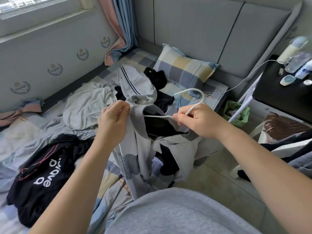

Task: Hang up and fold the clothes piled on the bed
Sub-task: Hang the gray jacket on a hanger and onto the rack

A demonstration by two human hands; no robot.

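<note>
Our left hand (112, 119) pinches the ribbed collar of a grey sweater (133, 149), holding it up over the bed (216, 89). Our right hand (198, 123) grips a white hanger (202, 96) at the collar opening. More clothes (94, 102) lie piled behind.

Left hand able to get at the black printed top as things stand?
Probably not yet. The left hand pinches the sweater collar while the right hand holds the hanger in it. The black top lies uncovered nearby, so after letting go the way looks free.
</note>
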